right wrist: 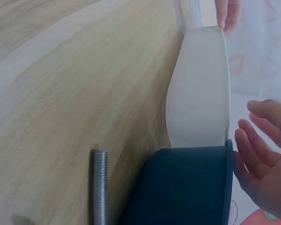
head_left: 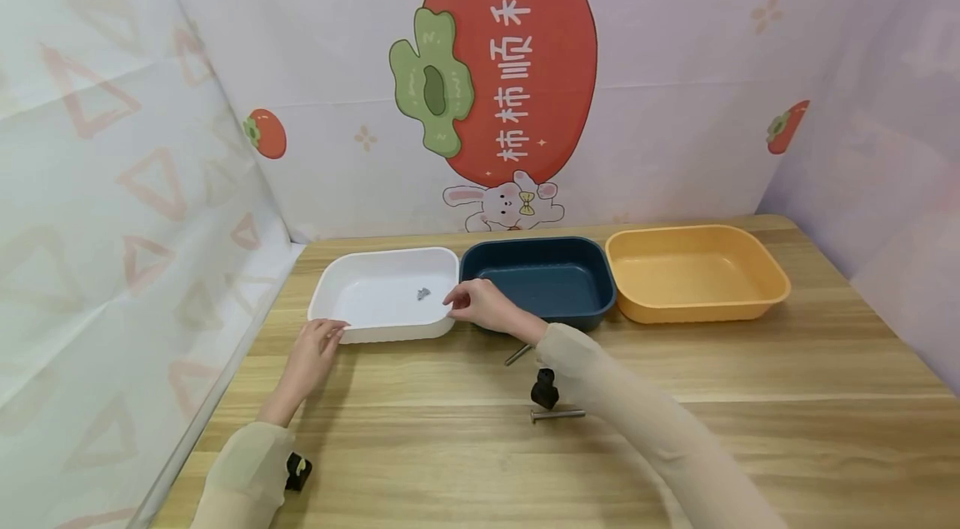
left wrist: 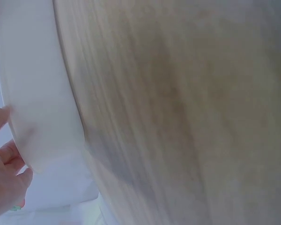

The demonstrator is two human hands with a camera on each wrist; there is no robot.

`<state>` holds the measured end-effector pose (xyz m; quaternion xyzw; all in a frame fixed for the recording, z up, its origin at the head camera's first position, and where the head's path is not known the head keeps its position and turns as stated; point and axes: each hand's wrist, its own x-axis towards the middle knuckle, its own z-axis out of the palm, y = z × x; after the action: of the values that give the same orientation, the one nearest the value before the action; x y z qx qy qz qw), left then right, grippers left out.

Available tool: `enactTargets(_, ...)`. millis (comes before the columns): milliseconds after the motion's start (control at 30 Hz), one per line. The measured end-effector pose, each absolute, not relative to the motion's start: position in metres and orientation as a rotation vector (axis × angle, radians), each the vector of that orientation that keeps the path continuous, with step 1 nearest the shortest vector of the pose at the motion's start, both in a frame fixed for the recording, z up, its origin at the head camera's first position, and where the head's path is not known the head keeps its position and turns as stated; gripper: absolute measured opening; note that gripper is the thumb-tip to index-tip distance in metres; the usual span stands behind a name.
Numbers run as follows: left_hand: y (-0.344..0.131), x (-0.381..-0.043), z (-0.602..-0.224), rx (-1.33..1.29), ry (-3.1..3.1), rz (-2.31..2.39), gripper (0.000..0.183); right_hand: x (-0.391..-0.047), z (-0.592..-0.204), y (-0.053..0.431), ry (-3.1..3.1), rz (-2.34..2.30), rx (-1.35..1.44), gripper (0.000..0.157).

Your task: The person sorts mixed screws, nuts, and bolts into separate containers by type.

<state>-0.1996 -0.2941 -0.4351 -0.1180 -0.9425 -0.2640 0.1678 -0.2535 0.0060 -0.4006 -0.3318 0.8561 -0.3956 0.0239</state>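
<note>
A white bin (head_left: 397, 331) stands at the back left of the table with small grey metal pieces (head_left: 423, 293) in it. My left hand (head_left: 310, 356) rests its fingertips on the front left rim of this bin, also seen from low down in the left wrist view. Over the bin's right end hovers my right hand (head_left: 483, 306), thumb and fingers loosely bent and nothing visible between them. In the right wrist view its fingers (right wrist: 255, 154) are close by the rim of the dark blue bin (right wrist: 187, 187), where that meets the white bin.
A yellow bin (head_left: 697, 312) adjoins the dark blue one on the right. A long bolt (head_left: 558, 414) lies on the wooden table (head_left: 420, 446), and another threaded bolt (head_left: 517, 355) lies closer to the dark blue bin, partly under my right sleeve. Printed cloth hangs behind and beside the table.
</note>
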Motion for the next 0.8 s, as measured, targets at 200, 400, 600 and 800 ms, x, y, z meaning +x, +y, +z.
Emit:
enactTargets(200,-0.294,-0.197,-0.429,-0.332,-2.755,-0.733,0.016,-0.245,-0.399,0.02,2.627,-1.258,-1.052,0.018)
enactTargets(400,-0.291,-0.195,-0.423,-0.314,-2.805,-0.724,0.019,-0.235,-0.396,0.036,2.602,-1.231,-1.031,0.016)
enactTargets(600,-0.287,-0.196,-0.424,-0.309,-2.771,-0.733,0.019,-0.225,-0.398,0.049,2.567,-1.224,-1.114,0.014)
enactTargets(800,-0.279,-0.201,-0.426,-0.364,-2.669,-0.791,0.016,-0.216,-0.401,0.062,2.541,-1.19,-1.172,0.014)
